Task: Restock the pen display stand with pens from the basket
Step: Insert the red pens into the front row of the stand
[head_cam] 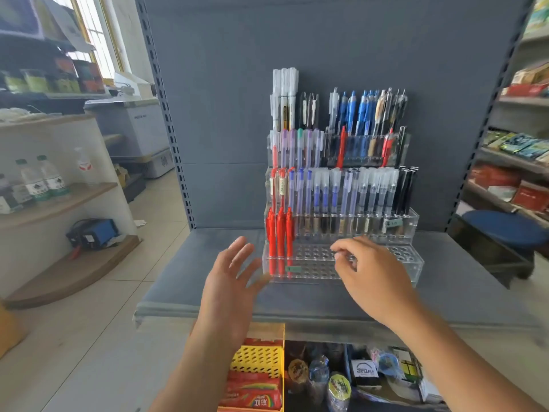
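A clear tiered pen display stand [413, 224] stands on the grey shelf [184, 281] against the back panel. Its upper tiers hold white, blue, purple and black pens. Three red pens [279, 233] stand at the left of the low tiers, and the other holes in the bottom rows are bare. My left hand [230, 281] hovers with its fingers spread just left of the stand's front corner and holds nothing. My right hand [368, 269] is in front of the bottom tier, its fingers loosely curled, with no pen visible in it. A yellow perforated basket [257, 359] sits below the shelf edge.
Red packets lie in and under the yellow basket. Bottles and small goods [341, 382] fill the lower shelf. Wooden corner shelves with water bottles [44, 179] stand at the left. A blue stool [505, 230] and stocked shelves are at the right.
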Motion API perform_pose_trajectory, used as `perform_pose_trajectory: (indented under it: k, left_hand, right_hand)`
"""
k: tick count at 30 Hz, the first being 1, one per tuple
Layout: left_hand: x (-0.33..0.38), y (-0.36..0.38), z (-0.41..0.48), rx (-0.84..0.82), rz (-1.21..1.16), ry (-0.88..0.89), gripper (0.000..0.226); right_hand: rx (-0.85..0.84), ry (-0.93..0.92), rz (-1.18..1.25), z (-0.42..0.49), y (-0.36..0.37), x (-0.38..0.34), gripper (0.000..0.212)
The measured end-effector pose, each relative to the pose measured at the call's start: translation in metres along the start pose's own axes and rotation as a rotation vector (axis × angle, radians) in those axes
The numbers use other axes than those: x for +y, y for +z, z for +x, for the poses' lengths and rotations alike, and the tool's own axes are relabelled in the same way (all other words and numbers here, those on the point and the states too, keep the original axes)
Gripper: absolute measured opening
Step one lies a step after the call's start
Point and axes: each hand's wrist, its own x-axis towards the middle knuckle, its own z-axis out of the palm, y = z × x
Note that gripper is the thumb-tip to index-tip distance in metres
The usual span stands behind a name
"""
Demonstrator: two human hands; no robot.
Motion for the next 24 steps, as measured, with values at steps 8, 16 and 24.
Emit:
perform_pose_trajectory:
  k: [8,16,24]
  left_hand:
    - [-0.023,0.001,-0.061,-0.085,0.916,0.383,0.015]
    - [-0.106,-0.047,-0.064,-0.164,1.412,0.201,0.023]
    - [-0.195,-0.134,-0.045,-0.200,1.574,-0.213,0.023]
  right_hand:
    - [-0.058,0.001,-0.039,-0.073,-0.004,0.004,0.026]
    - [-0.312,0.015,-0.037,-0.148,0.059,0.024,0.026]
    - [-0.698,0.281,0.029,-0.229,0.154,0.082,0.023]
